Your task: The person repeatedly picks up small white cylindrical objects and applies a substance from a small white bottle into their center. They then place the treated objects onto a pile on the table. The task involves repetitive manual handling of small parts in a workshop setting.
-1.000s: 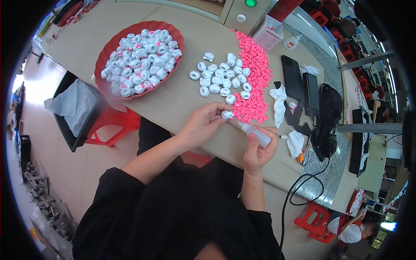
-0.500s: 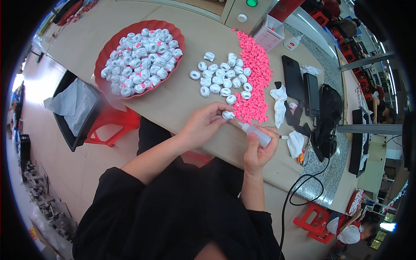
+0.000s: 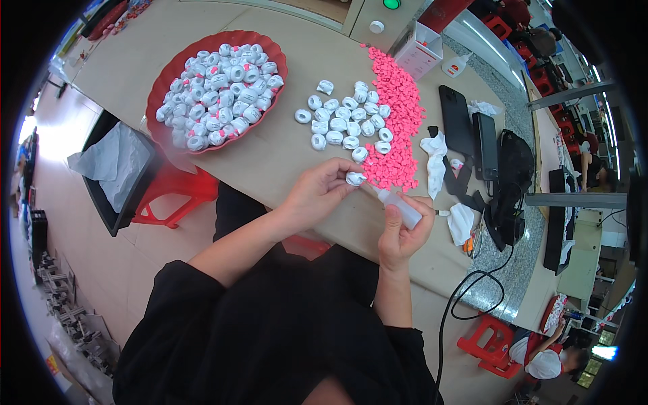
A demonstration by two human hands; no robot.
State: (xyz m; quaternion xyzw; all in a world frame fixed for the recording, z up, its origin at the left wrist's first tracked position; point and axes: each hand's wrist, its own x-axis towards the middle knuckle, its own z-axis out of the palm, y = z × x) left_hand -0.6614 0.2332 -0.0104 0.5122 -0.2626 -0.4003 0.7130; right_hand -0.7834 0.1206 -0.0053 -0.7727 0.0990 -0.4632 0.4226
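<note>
Between the thumb and fingers of my left hand (image 3: pixel 317 191) is a small white ring-shaped piece (image 3: pixel 354 178). My right hand (image 3: pixel 406 236) grips a translucent squeeze bottle (image 3: pixel 401 207) with a thin nozzle. The bottle is tilted, its nozzle pointing up and left at the held piece; whether the tip touches it I cannot tell. Just beyond my hands lies a group of similar white pieces (image 3: pixel 339 126), with a long heap of small pink pieces (image 3: pixel 398 101) to their right. A red scalloped bowl (image 3: pixel 162 79) at the left is full of white pieces, some with pink bits.
On the right of the table lie a black phone (image 3: pixel 457 121), a black power bank (image 3: pixel 484 145), crumpled white tissues (image 3: pixel 460 224) and a black cable (image 3: pixel 482 275). A white box (image 3: pixel 418 52) stands at the back. A black bin (image 3: pixel 111 172) rests on a red stool (image 3: pixel 177 192) at the left.
The bottle's nozzle has shifted very slightly at the held piece. Both hands otherwise keep their places and grips.
</note>
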